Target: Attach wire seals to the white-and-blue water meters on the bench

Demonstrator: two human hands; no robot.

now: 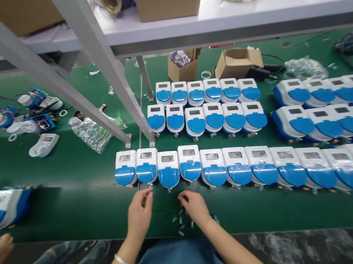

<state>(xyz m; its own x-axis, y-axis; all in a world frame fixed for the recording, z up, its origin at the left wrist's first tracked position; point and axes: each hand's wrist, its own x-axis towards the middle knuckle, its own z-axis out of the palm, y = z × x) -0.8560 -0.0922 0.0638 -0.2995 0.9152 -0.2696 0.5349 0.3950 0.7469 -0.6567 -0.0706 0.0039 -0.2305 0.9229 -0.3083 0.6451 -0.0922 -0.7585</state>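
The front row's third meter from the left (169, 175) lies just beyond and between left hand (139, 213) and right hand (195, 207), long axis pointing away, neither clearly nearer; fingertips bunch together, anything held indiscernible

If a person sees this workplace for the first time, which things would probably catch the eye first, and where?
Probably the blue-and-white devices with small screens, lined up in rows across the middle and right of the green table. Next come the wearer's left hand and right hand, near the front row's left end, with small clear pieces scattered beside the right one. Grey posts slant through the upper left.
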